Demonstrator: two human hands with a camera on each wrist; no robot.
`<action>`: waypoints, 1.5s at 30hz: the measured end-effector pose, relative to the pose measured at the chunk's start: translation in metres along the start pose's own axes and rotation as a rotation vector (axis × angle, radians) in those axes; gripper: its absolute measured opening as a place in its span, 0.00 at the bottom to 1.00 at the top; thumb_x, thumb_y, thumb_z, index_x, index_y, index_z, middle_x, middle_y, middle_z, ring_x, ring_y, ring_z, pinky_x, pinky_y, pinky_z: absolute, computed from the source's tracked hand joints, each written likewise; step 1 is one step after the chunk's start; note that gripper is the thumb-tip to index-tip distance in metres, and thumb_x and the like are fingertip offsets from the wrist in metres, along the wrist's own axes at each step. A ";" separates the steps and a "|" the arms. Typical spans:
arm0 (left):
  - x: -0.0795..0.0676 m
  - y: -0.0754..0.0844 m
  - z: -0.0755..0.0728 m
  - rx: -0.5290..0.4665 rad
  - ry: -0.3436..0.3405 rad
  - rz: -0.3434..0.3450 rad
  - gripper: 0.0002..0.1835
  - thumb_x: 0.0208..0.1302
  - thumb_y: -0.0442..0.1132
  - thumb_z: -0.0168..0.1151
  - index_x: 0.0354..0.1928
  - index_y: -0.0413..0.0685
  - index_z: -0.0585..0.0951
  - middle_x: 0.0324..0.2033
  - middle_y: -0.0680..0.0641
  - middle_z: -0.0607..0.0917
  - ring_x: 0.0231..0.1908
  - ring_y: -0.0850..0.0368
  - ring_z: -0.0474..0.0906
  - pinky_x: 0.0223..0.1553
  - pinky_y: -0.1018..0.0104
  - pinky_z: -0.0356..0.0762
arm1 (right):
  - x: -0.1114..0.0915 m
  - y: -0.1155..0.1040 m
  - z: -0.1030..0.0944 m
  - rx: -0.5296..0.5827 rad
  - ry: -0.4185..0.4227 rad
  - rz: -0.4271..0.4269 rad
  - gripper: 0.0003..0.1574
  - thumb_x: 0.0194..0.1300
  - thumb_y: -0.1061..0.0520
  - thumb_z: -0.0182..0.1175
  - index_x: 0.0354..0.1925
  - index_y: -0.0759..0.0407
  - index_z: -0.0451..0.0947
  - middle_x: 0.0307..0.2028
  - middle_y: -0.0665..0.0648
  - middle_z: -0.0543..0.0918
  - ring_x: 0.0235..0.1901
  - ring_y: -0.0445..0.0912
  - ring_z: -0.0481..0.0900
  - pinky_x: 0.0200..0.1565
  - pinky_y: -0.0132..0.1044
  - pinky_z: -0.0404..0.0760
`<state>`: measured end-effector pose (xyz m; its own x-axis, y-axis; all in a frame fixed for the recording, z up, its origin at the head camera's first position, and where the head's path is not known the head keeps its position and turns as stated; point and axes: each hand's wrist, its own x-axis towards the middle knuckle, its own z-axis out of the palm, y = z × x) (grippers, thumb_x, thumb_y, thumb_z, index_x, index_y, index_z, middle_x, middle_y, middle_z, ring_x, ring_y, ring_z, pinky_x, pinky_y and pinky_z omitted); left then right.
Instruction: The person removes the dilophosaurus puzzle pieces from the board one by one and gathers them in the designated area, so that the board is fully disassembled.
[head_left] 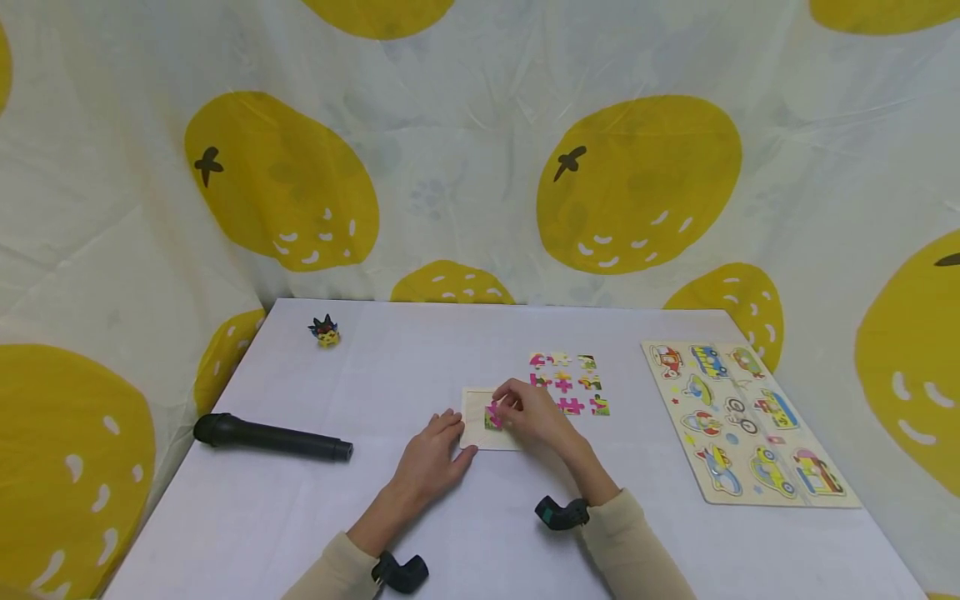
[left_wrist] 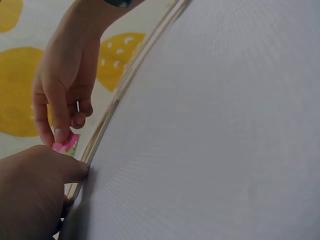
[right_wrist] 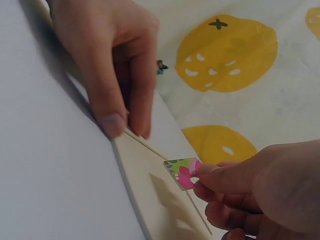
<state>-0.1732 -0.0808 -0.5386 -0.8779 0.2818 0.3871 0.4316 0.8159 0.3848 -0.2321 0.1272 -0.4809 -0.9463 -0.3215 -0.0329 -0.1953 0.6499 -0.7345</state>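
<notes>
Between right thumb and fingertips, my right hand (head_left: 528,411) pinches a pink and green jigsaw piece (right_wrist: 181,172). The piece is tilted over the pale wooden puzzle tray (head_left: 474,435), its shadow falling on the wood. My left hand (head_left: 431,458) grips the tray's near left corner, thumb (right_wrist: 111,125) at the near edge and fingers along the left side. Just behind my right hand, several loose jigsaw pieces (head_left: 570,406) lie in rows, partly covered by that hand in the head view.
A large wooden board with vehicle pictures (head_left: 738,425) lies at the right. On the left are a black microphone (head_left: 273,437) and, farther back, a small spiky-haired toy head (head_left: 326,331). A patterned curtain (head_left: 457,167) hangs behind the white table (head_left: 420,350).
</notes>
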 end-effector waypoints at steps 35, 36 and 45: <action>-0.003 0.000 0.000 -0.013 0.068 0.028 0.22 0.58 0.45 0.72 0.50 0.38 0.86 0.54 0.42 0.87 0.61 0.47 0.81 0.64 0.52 0.75 | 0.001 0.051 -0.046 -0.130 0.123 0.172 0.10 0.65 0.56 0.68 0.42 0.60 0.85 0.35 0.55 0.85 0.34 0.46 0.76 0.38 0.36 0.78; -0.003 0.000 0.000 -0.013 0.068 0.028 0.22 0.58 0.45 0.72 0.50 0.38 0.86 0.54 0.42 0.87 0.61 0.47 0.81 0.64 0.52 0.75 | 0.001 0.051 -0.046 -0.139 0.126 0.169 0.10 0.65 0.56 0.68 0.42 0.60 0.85 0.35 0.55 0.85 0.34 0.46 0.76 0.38 0.36 0.78; -0.003 0.000 0.000 -0.001 0.065 0.029 0.22 0.58 0.46 0.73 0.50 0.37 0.86 0.54 0.42 0.86 0.60 0.47 0.81 0.64 0.53 0.75 | 0.000 0.050 -0.043 -0.236 0.084 0.206 0.17 0.58 0.49 0.74 0.41 0.57 0.85 0.32 0.54 0.80 0.34 0.47 0.74 0.36 0.36 0.72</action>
<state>-0.1704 -0.0816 -0.5399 -0.8495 0.2718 0.4522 0.4570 0.8074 0.3731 -0.2526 0.1894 -0.4880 -0.9882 -0.1149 -0.1009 -0.0425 0.8403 -0.5404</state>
